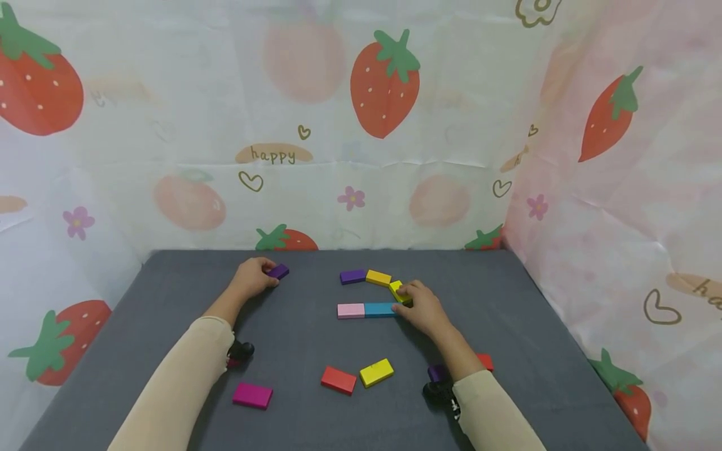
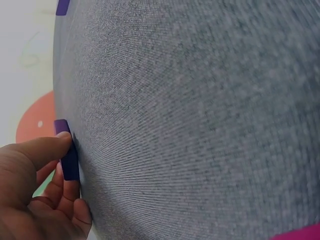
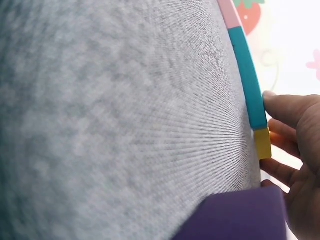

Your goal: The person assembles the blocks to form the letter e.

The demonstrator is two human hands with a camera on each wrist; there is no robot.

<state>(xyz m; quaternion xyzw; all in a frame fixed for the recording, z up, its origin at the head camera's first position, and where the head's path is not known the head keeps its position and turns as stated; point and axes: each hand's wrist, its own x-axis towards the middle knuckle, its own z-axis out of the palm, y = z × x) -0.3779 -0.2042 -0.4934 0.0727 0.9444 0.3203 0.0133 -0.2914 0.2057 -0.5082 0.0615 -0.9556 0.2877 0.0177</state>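
My left hand [image 1: 252,275] pinches a purple block [image 1: 279,271] near the far left of the table; in the left wrist view the thumb lies along that purple block [image 2: 69,155]. Right of centre, my right hand [image 1: 424,308] holds a yellow block [image 1: 398,290] between thumb and fingers. This slanted block meets an orange-yellow block [image 1: 378,277], which adjoins another purple block [image 1: 352,277], forming a bent row. Just in front, a pink block [image 1: 351,311] and a blue block [image 1: 379,310] lie end to end, the right thumb close to the blue one's right end.
Nearer lie a magenta block [image 1: 252,395], a red block [image 1: 338,380] and a second yellow block [image 1: 376,373]. By the right wrist are a purple block [image 1: 437,373] and a red block [image 1: 485,361], both partly hidden. A strawberry-printed cloth [image 1: 350,125] hangs behind the grey table [image 1: 299,338].
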